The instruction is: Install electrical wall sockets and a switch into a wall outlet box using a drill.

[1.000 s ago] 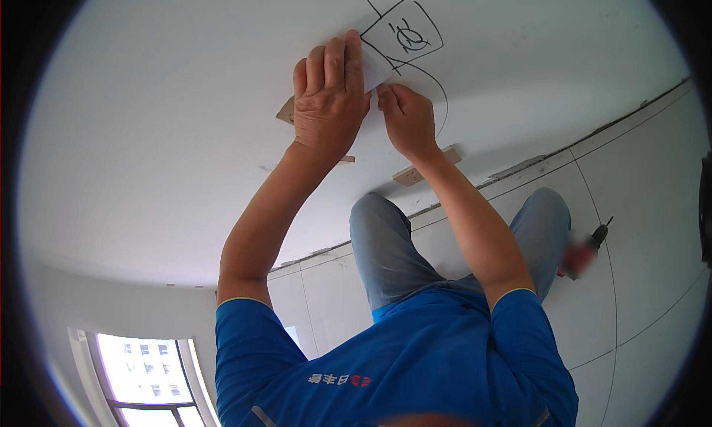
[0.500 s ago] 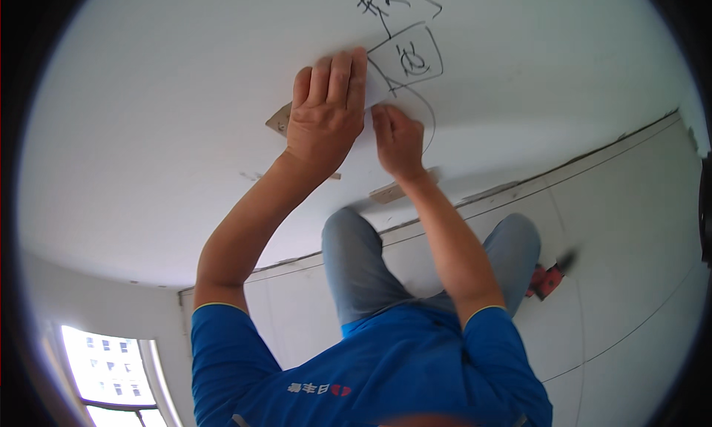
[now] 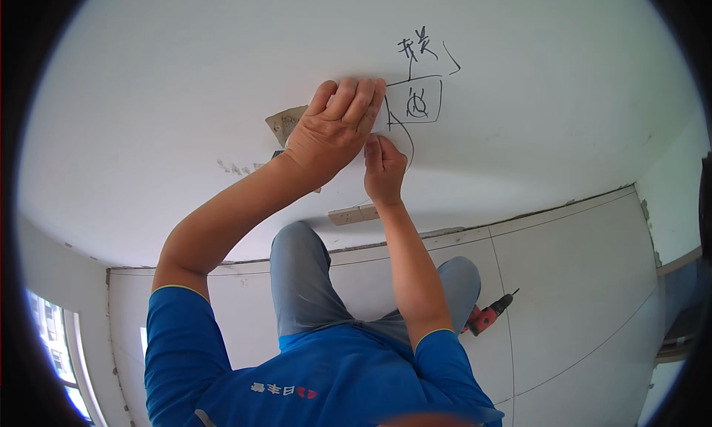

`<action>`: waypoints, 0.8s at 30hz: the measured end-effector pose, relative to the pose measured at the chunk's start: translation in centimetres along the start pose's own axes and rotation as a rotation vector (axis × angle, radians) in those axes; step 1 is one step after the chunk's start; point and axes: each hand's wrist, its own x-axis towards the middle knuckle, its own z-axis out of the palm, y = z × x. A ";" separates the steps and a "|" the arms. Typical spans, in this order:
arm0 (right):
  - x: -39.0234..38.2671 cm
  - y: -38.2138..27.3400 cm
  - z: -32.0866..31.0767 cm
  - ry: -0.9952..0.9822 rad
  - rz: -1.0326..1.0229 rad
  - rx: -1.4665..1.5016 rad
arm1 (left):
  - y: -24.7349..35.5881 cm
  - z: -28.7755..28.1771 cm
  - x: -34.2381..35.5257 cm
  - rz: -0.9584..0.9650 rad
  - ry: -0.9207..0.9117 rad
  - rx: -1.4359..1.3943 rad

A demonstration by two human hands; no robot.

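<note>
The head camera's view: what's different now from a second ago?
The camera seems to have turned: the window and the red drill slid left in the picture, the drill also lower, and the drawn square sits lower. Nothing was visibly taken or let go. The left hand stays at the wall beside the square, the right hand close by, fingers curled.

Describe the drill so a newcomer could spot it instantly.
Find the pale tiled floor below the wall. Just right of the person's right knee, partly hidden by it, lies the drill; its red body and black, bit-tipped nose set it apart from the grey trousers.
</note>
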 end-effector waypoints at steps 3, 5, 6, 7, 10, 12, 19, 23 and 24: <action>0.0 -0.5 0.1 0.008 0.016 -0.044 | -0.3 -0.4 -0.1 0.006 -0.016 0.014; -0.2 -0.9 0.6 0.038 0.054 -0.036 | -0.4 -0.6 -0.2 -0.008 -0.036 -0.044; -0.3 -1.1 0.8 0.061 0.070 -0.029 | -0.4 -0.7 -0.3 -0.015 -0.037 -0.062; -0.4 -1.3 1.1 0.065 0.089 -0.029 | -0.4 -0.6 -0.3 -0.024 -0.034 -0.080; -0.5 -1.4 1.3 0.065 0.148 -0.001 | -0.4 -0.4 -0.1 -0.011 -0.009 -0.050; -0.5 -1.2 1.2 0.044 0.220 0.049 | -0.4 -0.2 0.0 0.003 0.002 -0.026; -0.4 -0.7 0.9 0.059 0.054 -0.006 | -0.4 0.5 0.1 0.003 0.065 -0.039; -0.3 -1.1 0.8 0.072 0.068 -0.079 | -0.3 0.6 0.0 -0.004 0.028 -0.057; -0.1 -1.1 0.9 0.094 0.058 -0.070 | -0.3 0.8 0.2 0.000 0.027 -0.058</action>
